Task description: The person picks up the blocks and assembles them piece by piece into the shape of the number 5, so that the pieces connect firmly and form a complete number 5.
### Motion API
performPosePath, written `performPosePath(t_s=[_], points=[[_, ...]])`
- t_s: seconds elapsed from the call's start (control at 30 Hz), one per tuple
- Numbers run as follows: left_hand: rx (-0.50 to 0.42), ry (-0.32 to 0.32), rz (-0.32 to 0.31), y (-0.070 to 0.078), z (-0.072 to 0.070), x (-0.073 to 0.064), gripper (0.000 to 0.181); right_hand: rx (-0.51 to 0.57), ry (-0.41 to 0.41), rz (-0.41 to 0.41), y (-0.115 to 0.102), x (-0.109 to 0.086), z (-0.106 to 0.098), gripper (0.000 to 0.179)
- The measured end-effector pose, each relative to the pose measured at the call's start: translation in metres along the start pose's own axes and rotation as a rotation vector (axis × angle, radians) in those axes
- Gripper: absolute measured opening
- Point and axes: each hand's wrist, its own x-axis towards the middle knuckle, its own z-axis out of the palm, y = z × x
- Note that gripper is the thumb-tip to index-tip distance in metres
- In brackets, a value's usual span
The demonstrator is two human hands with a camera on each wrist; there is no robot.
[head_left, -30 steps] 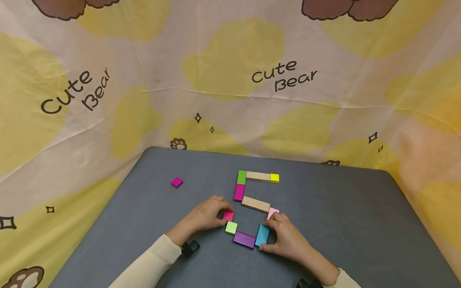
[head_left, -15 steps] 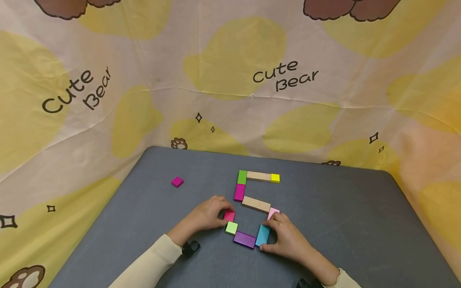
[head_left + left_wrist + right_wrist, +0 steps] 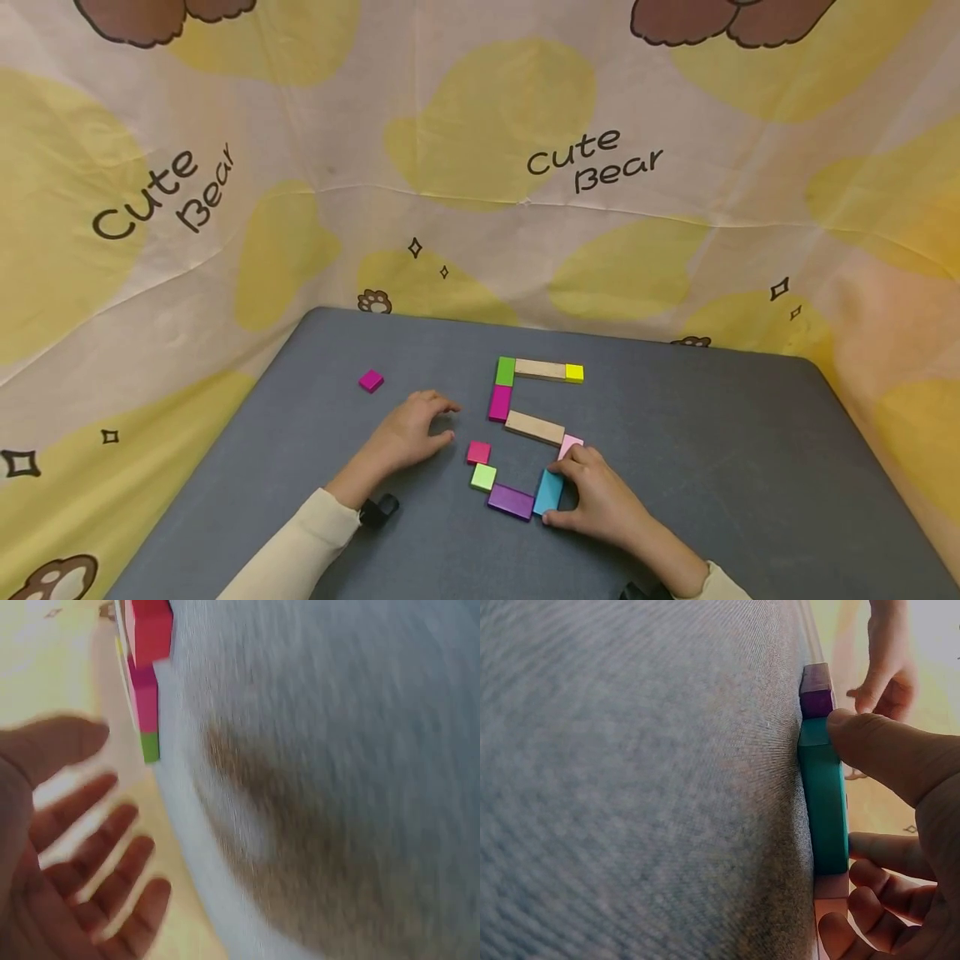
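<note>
My left hand (image 3: 408, 429) hovers left of the blocks with thumb and fingers spread, holding nothing. Nearest to it lies a pinkish-red block (image 3: 478, 452), its corner by a light green block (image 3: 483, 477). With thumb and fingertips at its two ends, my right hand (image 3: 603, 500) pinches a blue block (image 3: 548, 492), also seen standing on the tabletop in the right wrist view. A purple block (image 3: 512, 502) meets the blue block's near end. Partly behind my right fingers is a pale pink block (image 3: 572, 444), touching a plain wooden block (image 3: 535, 427).
Farther up, a magenta block (image 3: 500, 403), a green block (image 3: 506, 372), another wooden block (image 3: 540, 369) and a yellow block (image 3: 574, 373) continue the line. A lone magenta block (image 3: 371, 382) lies at the left on the grey table (image 3: 712, 433). A printed cloth (image 3: 480, 167) hangs behind.
My left hand has let go of the pinkish-red block and moved up and left, its fingers spreading. My right hand stays on the blue block.
</note>
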Motion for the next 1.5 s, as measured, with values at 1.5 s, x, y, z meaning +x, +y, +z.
performPosePath(t_s=[1.5], points=[[0.064, 0.027, -0.427, -0.114, -0.045, 0.011, 0.048, 0.002, 0.023, -0.010, 0.004, -0.002, 0.004, 0.059]])
